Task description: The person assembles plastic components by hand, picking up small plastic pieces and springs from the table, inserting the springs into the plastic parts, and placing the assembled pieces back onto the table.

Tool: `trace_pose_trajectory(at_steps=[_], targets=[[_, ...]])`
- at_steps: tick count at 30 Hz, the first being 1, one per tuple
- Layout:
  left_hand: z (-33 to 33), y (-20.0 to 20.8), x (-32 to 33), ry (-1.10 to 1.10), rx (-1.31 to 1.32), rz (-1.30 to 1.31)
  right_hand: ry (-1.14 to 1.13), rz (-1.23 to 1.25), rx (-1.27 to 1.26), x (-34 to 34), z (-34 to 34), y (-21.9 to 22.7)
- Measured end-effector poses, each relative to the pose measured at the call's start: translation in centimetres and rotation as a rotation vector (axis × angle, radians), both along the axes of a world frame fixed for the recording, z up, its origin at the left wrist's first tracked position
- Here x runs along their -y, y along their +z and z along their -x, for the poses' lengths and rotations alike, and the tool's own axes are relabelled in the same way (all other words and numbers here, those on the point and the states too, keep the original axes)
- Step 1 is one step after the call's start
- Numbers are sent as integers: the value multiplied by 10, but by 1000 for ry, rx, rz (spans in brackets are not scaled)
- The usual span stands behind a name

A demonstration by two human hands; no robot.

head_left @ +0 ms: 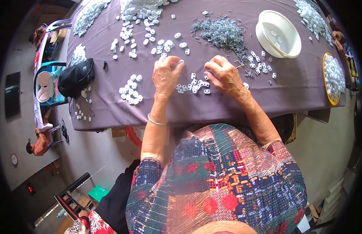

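Note:
My left hand (166,76) is closed over the cloth, pinching a small white plastic piece (181,61) between thumb and fingertips. To its right, my right hand (224,75) is closed too, and a thin light-brown stick (240,66) pokes out from its far side. The fingers hide most of that stick. Between my hands lies a loose cluster of small white two-holed pieces (194,84). A separate group of rounded white pieces (131,89) sits left of my left forearm. Beyond my right hand spreads a heap of small grey metal pins (222,33).
A purple-grey cloth (103,113) covers the table. A white plastic tub (263,23) stands at the far right, and a yellow-rimmed basket of white pieces (326,84) at the right edge. More white pieces (140,9) are heaped far off. A black bag (75,78) rests at the left.

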State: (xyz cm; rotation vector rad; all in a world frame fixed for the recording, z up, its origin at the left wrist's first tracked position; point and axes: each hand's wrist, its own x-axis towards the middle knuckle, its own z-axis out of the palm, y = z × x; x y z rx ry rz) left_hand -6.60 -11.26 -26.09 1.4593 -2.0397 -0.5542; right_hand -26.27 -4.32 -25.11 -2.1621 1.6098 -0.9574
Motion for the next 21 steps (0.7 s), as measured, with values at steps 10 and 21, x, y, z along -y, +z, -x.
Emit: trace_pose_trajectory(at_steps=[10, 21], targets=[[-13, 12, -17, 90, -609, -336, -226, 8, 87, -13, 44, 13], [-22, 17, -68, 262, -791, -503, -202, -108, -78, -3, 14, 7]])
